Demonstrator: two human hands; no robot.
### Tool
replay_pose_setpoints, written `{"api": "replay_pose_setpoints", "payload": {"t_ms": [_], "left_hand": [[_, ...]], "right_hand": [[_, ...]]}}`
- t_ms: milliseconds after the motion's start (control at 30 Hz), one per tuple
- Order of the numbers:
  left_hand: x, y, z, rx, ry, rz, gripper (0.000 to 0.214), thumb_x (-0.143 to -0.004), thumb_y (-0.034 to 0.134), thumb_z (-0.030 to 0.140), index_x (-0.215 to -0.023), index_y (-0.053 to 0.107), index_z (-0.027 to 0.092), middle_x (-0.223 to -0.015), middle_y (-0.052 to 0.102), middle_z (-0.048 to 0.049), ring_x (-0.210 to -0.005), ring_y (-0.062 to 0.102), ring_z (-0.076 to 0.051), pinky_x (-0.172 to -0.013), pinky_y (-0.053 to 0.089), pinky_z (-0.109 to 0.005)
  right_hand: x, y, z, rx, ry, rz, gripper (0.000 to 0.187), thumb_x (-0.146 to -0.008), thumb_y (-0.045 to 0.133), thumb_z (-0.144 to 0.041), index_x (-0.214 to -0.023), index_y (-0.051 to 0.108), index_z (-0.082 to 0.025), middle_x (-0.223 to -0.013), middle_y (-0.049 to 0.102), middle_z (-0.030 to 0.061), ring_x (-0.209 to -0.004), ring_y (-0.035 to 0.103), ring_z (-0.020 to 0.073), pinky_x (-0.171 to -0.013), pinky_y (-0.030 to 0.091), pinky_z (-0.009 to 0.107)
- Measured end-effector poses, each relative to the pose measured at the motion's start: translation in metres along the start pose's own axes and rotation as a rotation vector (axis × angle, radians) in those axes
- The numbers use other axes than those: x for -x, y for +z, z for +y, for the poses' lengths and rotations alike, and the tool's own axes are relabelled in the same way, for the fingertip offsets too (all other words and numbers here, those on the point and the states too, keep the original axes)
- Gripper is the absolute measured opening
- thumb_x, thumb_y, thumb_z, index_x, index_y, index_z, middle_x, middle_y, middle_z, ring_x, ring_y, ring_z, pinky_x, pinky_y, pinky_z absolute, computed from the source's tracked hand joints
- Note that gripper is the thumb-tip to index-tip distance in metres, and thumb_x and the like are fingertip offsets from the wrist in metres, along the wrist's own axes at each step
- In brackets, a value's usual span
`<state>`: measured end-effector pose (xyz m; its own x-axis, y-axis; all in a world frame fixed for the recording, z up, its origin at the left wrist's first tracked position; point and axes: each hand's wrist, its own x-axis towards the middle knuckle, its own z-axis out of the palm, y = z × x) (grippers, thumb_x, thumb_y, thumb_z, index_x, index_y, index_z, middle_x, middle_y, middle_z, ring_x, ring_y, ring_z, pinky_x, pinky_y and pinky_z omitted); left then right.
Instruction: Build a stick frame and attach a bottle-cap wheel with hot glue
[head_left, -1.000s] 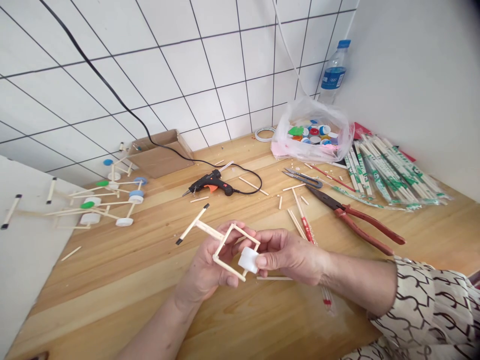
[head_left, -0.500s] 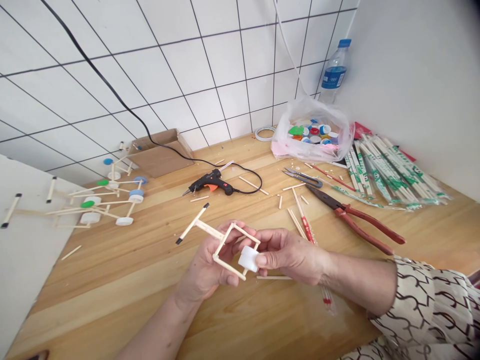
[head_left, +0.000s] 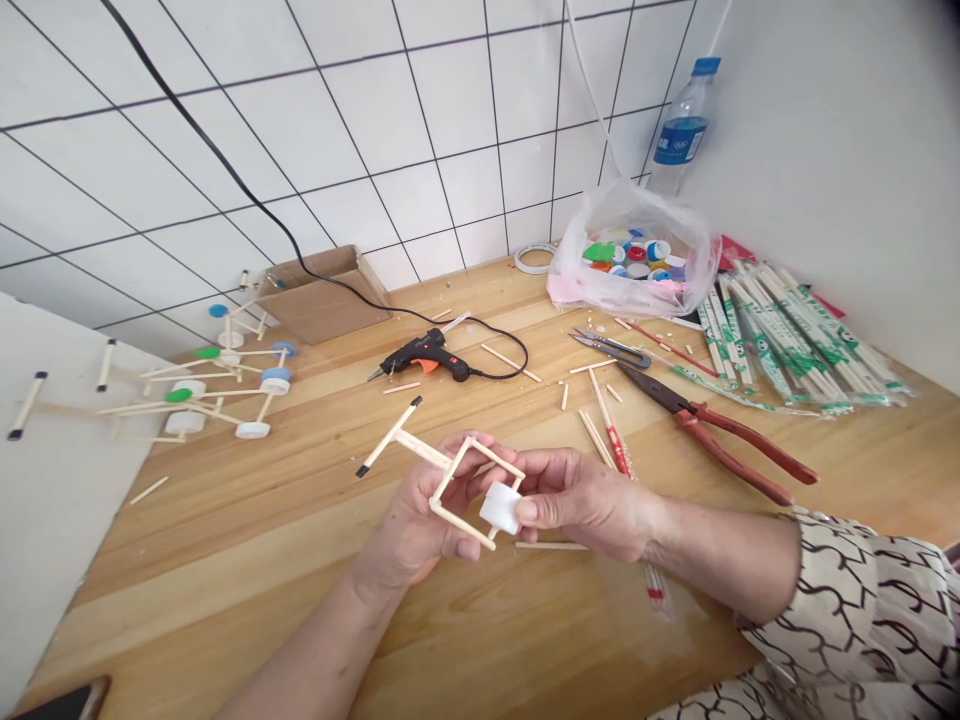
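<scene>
My left hand [head_left: 427, 510] holds a small frame of wooden sticks [head_left: 451, 480], its fingers closed behind the square part. From that square a stem runs up left to a crossbar with black ends. In my right hand [head_left: 577, 505] a white bottle cap [head_left: 501, 507] is pinched between thumb and fingers. The cap sits at the frame's near right side, against its stick; whether it is fixed there I cannot tell. Past my hands lies a black hot glue gun [head_left: 426, 352] with an orange trigger.
Stick models with cap wheels [head_left: 217, 395] stand at left near a cardboard box [head_left: 330, 295]. Red-handled pliers [head_left: 712, 435], thread snips [head_left: 611, 347], a bag of bottle caps [head_left: 634, 250], wrapped chopsticks [head_left: 802, 340] and a water bottle [head_left: 681, 130] are at right. A phone [head_left: 71, 703] lies bottom left.
My view has shifted slightly, bringing more of the phone into sight. Both hands keep the same hold on the stick frame and white cap.
</scene>
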<state>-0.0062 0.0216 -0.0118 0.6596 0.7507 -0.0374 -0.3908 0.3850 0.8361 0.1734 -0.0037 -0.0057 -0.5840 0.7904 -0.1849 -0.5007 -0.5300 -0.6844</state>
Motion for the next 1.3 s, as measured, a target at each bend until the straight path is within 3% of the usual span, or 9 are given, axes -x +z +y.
{"api": "replay_pose_setpoints", "payload": {"t_ms": [200, 467, 700, 967, 1300], "left_hand": [[-0.0015, 0.0002, 0.0007, -0.030, 0.006, -0.009, 0.065, -0.052, 0.083, 0.022, -0.110, 0.054, 0.026, -0.116, 0.060, -0.0061, -0.108, 0.053, -0.030, -0.080, 0.051, -0.042], [-0.0015, 0.0007, 0.0008, -0.035, 0.020, -0.005, 0.064, -0.052, 0.083, 0.021, -0.109, 0.056, 0.028, -0.113, 0.061, -0.0028, -0.109, 0.052, -0.028, -0.078, 0.050, -0.035], [-0.0011, 0.0008, 0.0010, -0.026, -0.001, 0.014, 0.064, -0.052, 0.083, 0.021, -0.109, 0.055, 0.027, -0.114, 0.060, -0.0043, -0.109, 0.052, -0.029, -0.081, 0.050, -0.039], [-0.0007, -0.0020, 0.0007, 0.006, -0.010, -0.019, 0.063, -0.053, 0.083, 0.018, -0.109, 0.056, 0.030, -0.111, 0.061, -0.0006, -0.108, 0.053, -0.025, -0.081, 0.049, -0.033], [-0.0011, 0.0021, 0.0020, 0.000, -0.021, 0.002, 0.062, -0.051, 0.083, 0.020, -0.107, 0.056, 0.027, -0.112, 0.060, -0.0030, -0.107, 0.053, -0.028, -0.079, 0.053, -0.039]], "right_hand": [[0.0011, -0.0021, 0.0004, 0.007, -0.001, -0.007, 0.030, -0.063, 0.078, -0.025, -0.087, 0.065, -0.011, -0.078, 0.059, 0.0009, -0.068, 0.054, 0.0082, -0.056, 0.042, 0.018], [0.0015, -0.0004, 0.0010, 0.005, -0.001, 0.012, 0.030, -0.063, 0.078, -0.025, -0.087, 0.065, -0.012, -0.078, 0.059, 0.0009, -0.068, 0.054, 0.0081, -0.056, 0.042, 0.018], [0.0012, -0.0004, -0.0004, 0.005, 0.002, 0.018, 0.030, -0.063, 0.078, -0.024, -0.087, 0.065, -0.012, -0.077, 0.059, 0.0005, -0.067, 0.054, 0.0079, -0.057, 0.042, 0.018], [0.0015, 0.0009, -0.0001, 0.004, 0.006, 0.033, 0.031, -0.061, 0.079, -0.024, -0.086, 0.066, -0.012, -0.077, 0.059, 0.0005, -0.067, 0.054, 0.0078, -0.056, 0.042, 0.017], [0.0016, 0.0002, 0.0003, 0.018, 0.018, 0.054, 0.034, -0.060, 0.080, -0.026, -0.089, 0.067, -0.013, -0.075, 0.059, -0.0003, -0.067, 0.053, 0.0075, -0.055, 0.043, 0.017]]}}
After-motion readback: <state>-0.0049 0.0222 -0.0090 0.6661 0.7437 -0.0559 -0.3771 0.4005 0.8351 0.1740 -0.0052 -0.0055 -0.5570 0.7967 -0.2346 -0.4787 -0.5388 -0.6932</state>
